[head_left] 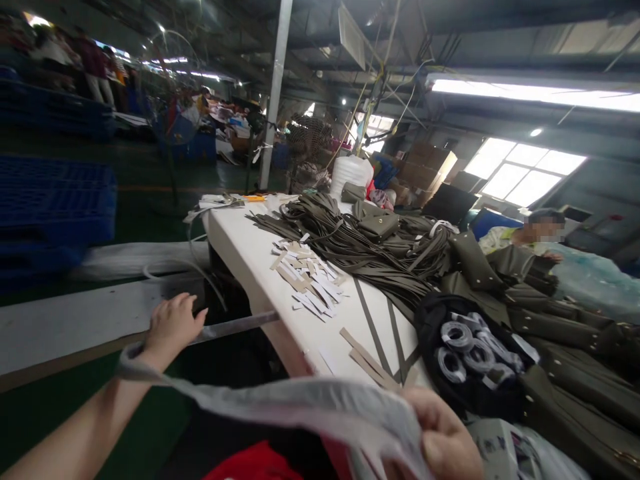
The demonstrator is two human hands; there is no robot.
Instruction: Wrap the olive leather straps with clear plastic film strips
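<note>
My left hand [174, 327] reaches out over the left side, its fingers spread and nothing gripped in them. A long grey strip [280, 403] loops around my left wrist and runs across the front to the right. At the lower right, my right hand [443, 437] is closed on the strip's other end, its fingers blurred and partly cut by the frame. Beyond the strip stands a white table [235, 247] with a pile of small paper and tan pieces [310, 277] and a heap of dark olive straps [370, 253].
A black bag [425, 347] holds several coiled clear cords at the right. Olive bags [565, 327] are stacked beside it, with a person [520, 237] behind them. A white board [75, 320] lies at the left, below blue pallets [55, 207]. A metal pole [275, 100] rises behind the table.
</note>
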